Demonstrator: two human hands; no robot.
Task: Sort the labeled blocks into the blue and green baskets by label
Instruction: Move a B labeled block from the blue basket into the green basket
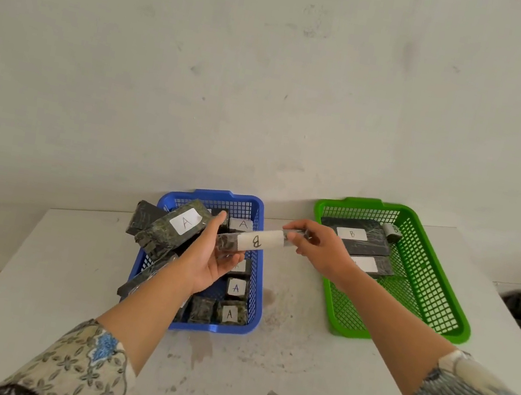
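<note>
Two hands share one long block marked B [253, 241] above a stained white bench [273, 373] set against a scuffed pale wall [273, 77]: left hand [210, 258] and right hand [319, 249] fingers grip its ends, between blue basket [253, 297] and green basket [436, 298].

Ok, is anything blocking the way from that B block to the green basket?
Nothing visible does. The B block, held between both hands, has only bare table between it and the green basket, whose near half is free; B blocks lie at its far end.
</note>
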